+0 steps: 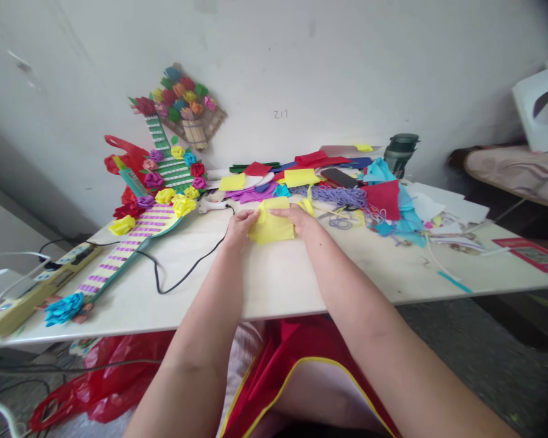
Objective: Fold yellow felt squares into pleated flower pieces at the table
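Observation:
A yellow square of crepe paper (274,226) is stretched between my two hands, just above the white table (283,280). My left hand (243,226) pinches its left edge, and my right hand (296,218) grips the upper right part, thumb lying across the front. Behind my hands lie more yellow paper pieces (301,177), with red, purple and white ones around them. Right of my right hand are a curl of yellow paper strip (309,204) and scissors (329,213), partly covered. A white glue gun (213,205) rests left of my left hand, its black cord crossing the table.
Paper-flower decorations (132,240) stand along the left side, near a power strip (57,277). A bundle of purple yarn (331,196), a dark phone (339,177) and a dark green bottle (400,152) sit at the back right. A red plastic bag (114,377) lies below the table.

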The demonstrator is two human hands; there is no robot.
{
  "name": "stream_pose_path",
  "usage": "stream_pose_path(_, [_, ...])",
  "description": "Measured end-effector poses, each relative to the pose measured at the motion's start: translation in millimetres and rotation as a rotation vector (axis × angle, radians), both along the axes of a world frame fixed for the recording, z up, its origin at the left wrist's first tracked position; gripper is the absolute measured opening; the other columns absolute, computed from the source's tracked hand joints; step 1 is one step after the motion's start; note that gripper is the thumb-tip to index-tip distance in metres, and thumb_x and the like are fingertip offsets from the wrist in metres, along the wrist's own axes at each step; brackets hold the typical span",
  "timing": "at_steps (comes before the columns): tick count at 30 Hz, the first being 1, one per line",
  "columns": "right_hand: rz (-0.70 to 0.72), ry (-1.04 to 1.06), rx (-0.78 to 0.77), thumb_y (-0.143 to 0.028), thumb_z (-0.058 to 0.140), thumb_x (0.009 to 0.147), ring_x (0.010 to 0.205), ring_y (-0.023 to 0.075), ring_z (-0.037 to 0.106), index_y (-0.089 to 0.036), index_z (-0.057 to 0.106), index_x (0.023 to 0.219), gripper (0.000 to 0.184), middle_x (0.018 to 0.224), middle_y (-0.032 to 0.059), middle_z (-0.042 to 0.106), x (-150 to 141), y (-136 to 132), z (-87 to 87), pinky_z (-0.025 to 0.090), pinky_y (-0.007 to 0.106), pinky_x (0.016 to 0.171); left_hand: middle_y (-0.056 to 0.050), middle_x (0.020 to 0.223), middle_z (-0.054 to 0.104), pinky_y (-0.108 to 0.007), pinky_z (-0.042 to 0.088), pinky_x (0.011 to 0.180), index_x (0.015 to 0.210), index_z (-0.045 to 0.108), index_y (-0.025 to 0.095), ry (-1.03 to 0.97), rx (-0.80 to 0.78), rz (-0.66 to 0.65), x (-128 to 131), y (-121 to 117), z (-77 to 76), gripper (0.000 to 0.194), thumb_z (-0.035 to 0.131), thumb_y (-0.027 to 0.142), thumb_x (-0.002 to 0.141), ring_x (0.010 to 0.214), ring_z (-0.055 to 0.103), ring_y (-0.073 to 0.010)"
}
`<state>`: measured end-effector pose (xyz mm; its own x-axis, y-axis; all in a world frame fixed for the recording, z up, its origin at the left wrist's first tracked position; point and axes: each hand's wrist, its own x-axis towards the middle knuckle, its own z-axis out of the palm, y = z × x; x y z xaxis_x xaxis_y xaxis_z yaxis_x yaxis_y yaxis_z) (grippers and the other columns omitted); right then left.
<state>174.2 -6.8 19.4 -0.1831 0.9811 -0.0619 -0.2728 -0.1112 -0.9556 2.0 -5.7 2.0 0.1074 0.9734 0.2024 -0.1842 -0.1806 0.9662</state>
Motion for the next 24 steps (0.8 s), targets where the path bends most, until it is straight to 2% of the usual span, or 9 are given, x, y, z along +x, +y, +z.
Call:
stream_pose_path(6, [0.037, 0.025, -0.035, -0.029, 0.081, 0.057, 0.068, 0.0217, 0.069, -0.014, 0.068, 0.077, 0.028, 0.069, 0.0062, 0.072, -1.3, -1.0, 0.1, 0.056, 0.034, 0.068, 0.0, 0.062, 0.065, -0.023, 0.044, 0.055, 0.076, 0.069, 0.015, 0.07, 0.01, -0.031, 0.0, 0.9, -2.3, 0.042, 0.079, 0.05, 0.054, 0.057, 0.059, -0.0128])
stream_pose_path(12, [-0.136, -0.101, -0.004, -0.022, 0.083, 0.051, 0.064, 0.0209, 0.068, -0.014, 0.065, 0.069, 0.026, 0.065, 0.005, 0.07, -5.0, 1.6, -2.4, 0.056, 0.032, 0.064, 0.0, 0.06, 0.064, -0.022, 0.044, 0.053, 0.071, 0.066, 0.015, 0.098, -0.002, -0.039, 1.6, -0.9, -0.7, 0.042, 0.08, 0.05, 0.052, 0.054, 0.058, -0.0124])
stream_pose_path(17, [-0.197, -0.158, 0.061, -0.021, 0.084, 0.046, 0.069, 0.0221, 0.068, -0.014, 0.065, 0.072, 0.032, 0.068, 0.005, 0.07, -3.8, 6.3, -6.0, 0.056, 0.032, 0.064, 0.001, 0.054, 0.059, -0.02, 0.037, 0.046, 0.064, 0.062, 0.016, 0.148, -0.004, 0.034, 0.1, -1.2, 1.9, 0.042, 0.081, 0.05, 0.05, 0.048, 0.05, -0.0095])
stream_pose_path(24, [-0.222, -0.152, 0.083, -0.022, 0.083, 0.046, 0.065, 0.0214, 0.067, -0.015, 0.062, 0.067, 0.03, 0.065, 0.0054, 0.069, -2.6, 6.9, -6.3, 0.055, 0.031, 0.061, 0.006, 0.042, 0.039, -0.021, 0.02, 0.04, 0.05, 0.049, 0.017, 0.307, 0.003, 0.174, -7.0, 3.8, 0.0, 0.042, 0.078, 0.048, 0.054, 0.039, 0.03, -0.0055])
